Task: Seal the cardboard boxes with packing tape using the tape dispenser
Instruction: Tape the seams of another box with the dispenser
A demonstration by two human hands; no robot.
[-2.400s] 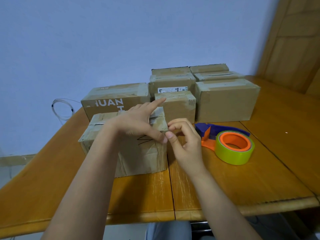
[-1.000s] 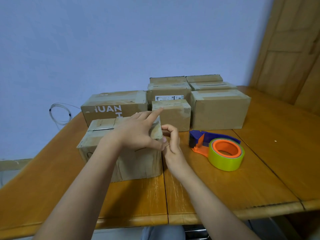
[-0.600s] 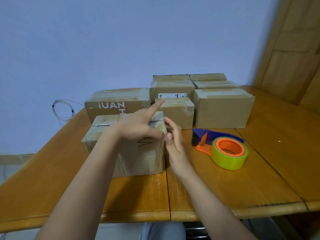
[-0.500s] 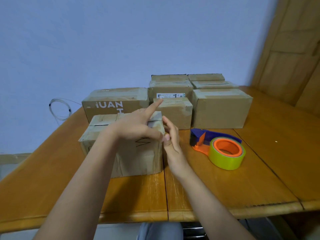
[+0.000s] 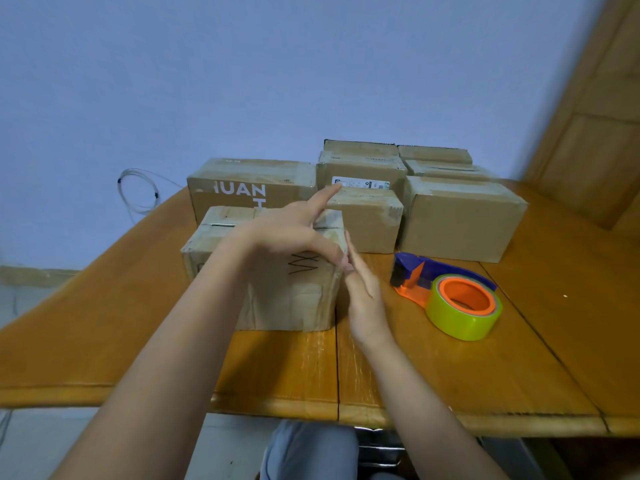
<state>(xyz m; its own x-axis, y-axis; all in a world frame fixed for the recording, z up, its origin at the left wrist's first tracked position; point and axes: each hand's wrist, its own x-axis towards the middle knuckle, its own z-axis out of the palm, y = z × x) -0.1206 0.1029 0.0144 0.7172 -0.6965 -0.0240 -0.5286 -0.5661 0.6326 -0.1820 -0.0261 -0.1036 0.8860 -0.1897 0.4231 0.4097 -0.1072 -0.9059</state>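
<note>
While left hand spans box, right hand flat, seemingly pressing its side.

I see my left hand lying on top of the near box, with one finger pointing up and away. My right hand is flat, fingers straight, against the right side of that box. The tape dispenser with its green roll sits on the wooden table, near my right hand. More boxes stand behind, by the blue wall.
</note>
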